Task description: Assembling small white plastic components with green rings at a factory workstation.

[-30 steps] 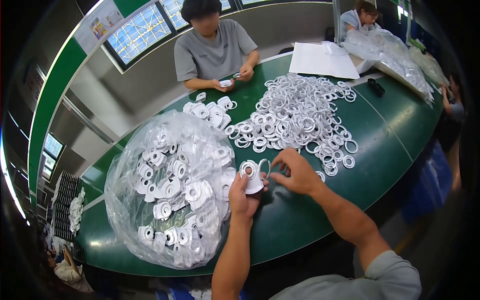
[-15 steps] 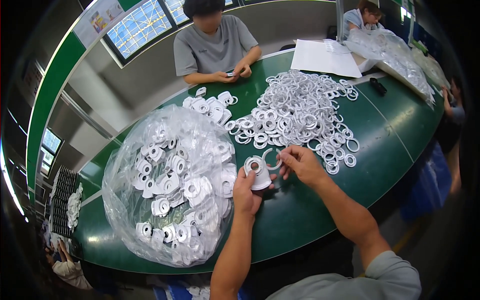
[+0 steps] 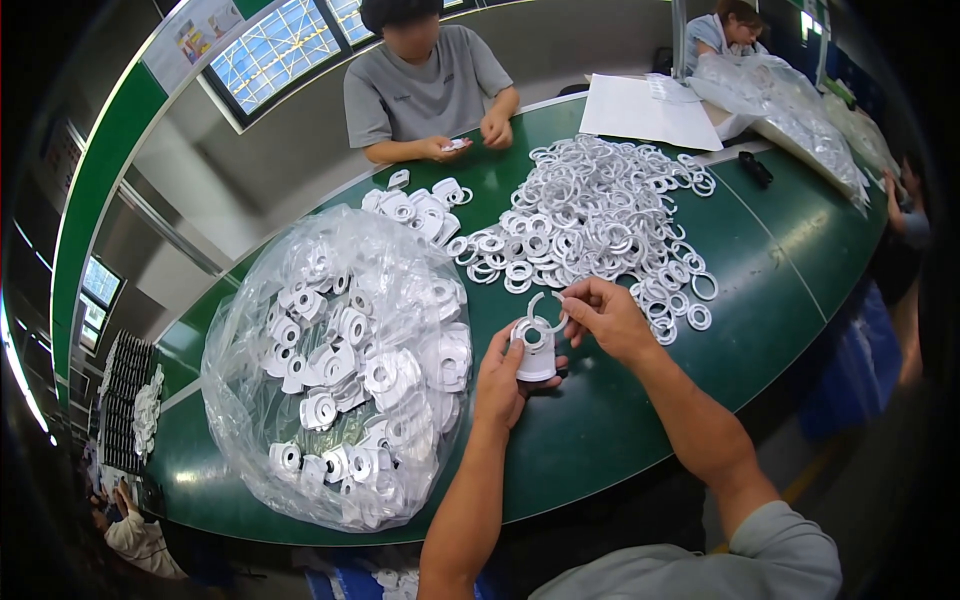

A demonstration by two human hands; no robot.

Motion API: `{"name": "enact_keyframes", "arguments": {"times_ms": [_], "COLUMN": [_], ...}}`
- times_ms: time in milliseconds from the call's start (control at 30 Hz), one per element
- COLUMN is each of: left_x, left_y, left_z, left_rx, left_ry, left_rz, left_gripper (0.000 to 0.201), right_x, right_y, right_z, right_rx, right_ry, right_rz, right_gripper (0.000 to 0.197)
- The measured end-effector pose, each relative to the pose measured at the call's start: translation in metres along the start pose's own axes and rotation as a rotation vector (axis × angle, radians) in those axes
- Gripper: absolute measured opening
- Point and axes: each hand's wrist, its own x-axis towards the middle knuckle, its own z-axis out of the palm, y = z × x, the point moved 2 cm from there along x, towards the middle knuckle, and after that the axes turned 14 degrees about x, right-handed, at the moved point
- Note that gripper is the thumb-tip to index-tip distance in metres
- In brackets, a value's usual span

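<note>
My left hand (image 3: 501,378) is closed around a white plastic housing (image 3: 537,366) with a round opening at its upper end. Between the thumb and fingers of my right hand (image 3: 606,318) is a thin white plastic ring (image 3: 546,303) with a gap in it. The ring's lower edge overlaps the housing's round opening; whether it touches cannot be made out. Just beyond my hands spreads a big heap of similar white rings (image 3: 590,210). Left of my left hand lies a clear plastic bag (image 3: 235,400) filled with more white housings (image 3: 335,365).
A person (image 3: 425,85) across the green table (image 3: 640,420) holds a small white part, beside a small pile of housings (image 3: 420,210). White sheets (image 3: 645,115), a black object (image 3: 756,171) and plastic wrapping (image 3: 780,95) lie at the far right. Stacked black trays (image 3: 125,400) stand far left.
My left hand and the housing have moved right, bringing the housing's opening under the ring. My right hand has shifted slightly right. The person across has drawn their hands apart.
</note>
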Motion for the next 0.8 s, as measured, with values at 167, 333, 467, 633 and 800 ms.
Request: {"name": "enact_keyframes", "arguments": {"times_ms": [167, 333, 467, 633, 800], "left_x": [-0.0043, -0.0049, -0.0030, 0.0003, 0.0031], "left_y": [0.0022, -0.0028, -0.0052, -0.0023, -0.0052], "left_z": [0.0017, 0.0022, 0.0024, 0.0024, 0.0006], "left_rx": [0.002, 0.001, -0.035, -0.017, 0.011], "left_ry": [0.000, 0.011, 0.015, -0.004, -0.006], "left_rz": [0.002, -0.013, -0.025, -0.020, 0.002], "left_gripper": [0.039, 0.040, 0.041, 0.046, 0.050], "right_x": [-0.0025, -0.0049, -0.0025, -0.0012, 0.0006], "right_y": [-0.0006, 0.0039, 0.0061, -0.0011, -0.0008], "right_z": [0.0018, -0.0005, -0.0030, 0.0046, -0.0020], "right_rx": [-0.017, -0.020, -0.072, -0.187, -0.132], "right_ry": [-0.003, 0.014, 0.028, 0.039, 0.039], "right_rz": [-0.009, -0.002, 0.000, 0.030, 0.041], "right_gripper": [0.017, 0.017, 0.016, 0.016, 0.018]}}
